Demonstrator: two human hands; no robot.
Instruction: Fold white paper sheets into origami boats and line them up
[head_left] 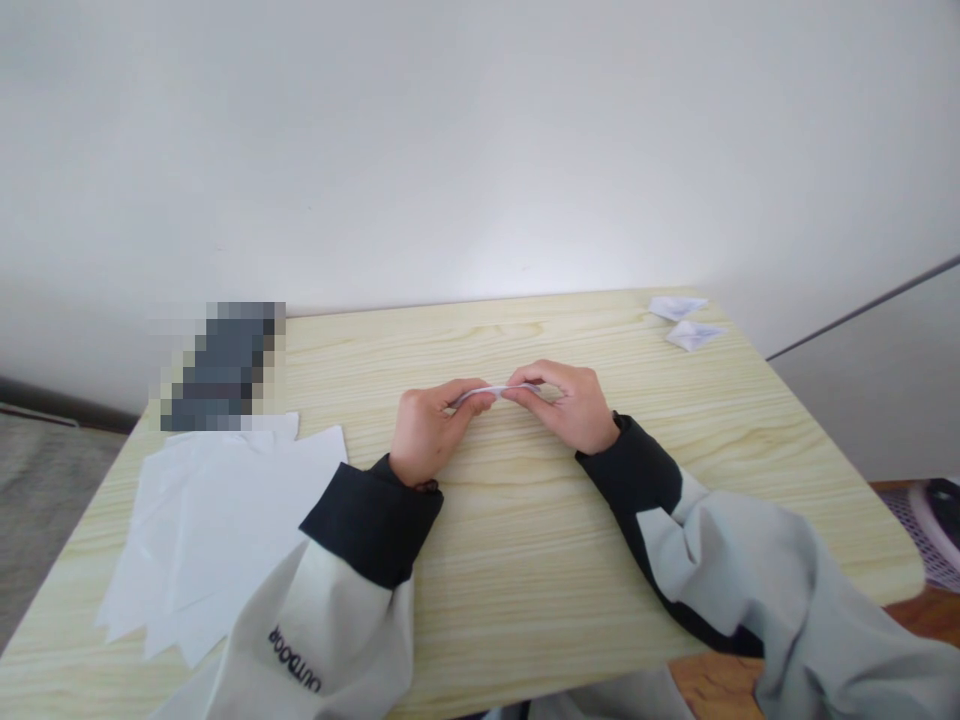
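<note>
A narrow strip of folded white paper [498, 391] is held edge-on above the middle of the table, bowed slightly upward. My left hand [435, 425] pinches its left part between thumb and fingers. On the right part, my right hand [564, 400] has a similar pinch, thumb below and fingers above. The fingertips of both hands nearly meet at the paper's middle. Most of the folded paper is hidden by the fingers, so its full shape cannot be made out.
Several loose white paper sheets [247, 525] lie fanned at the left of the wood-grain table [525, 560]. Behind them is a dark, pixelated rectangular object [225, 365]. Two folded paper pieces [694, 335] rest at the far right corner. A white wall [480, 150] borders the back edge.
</note>
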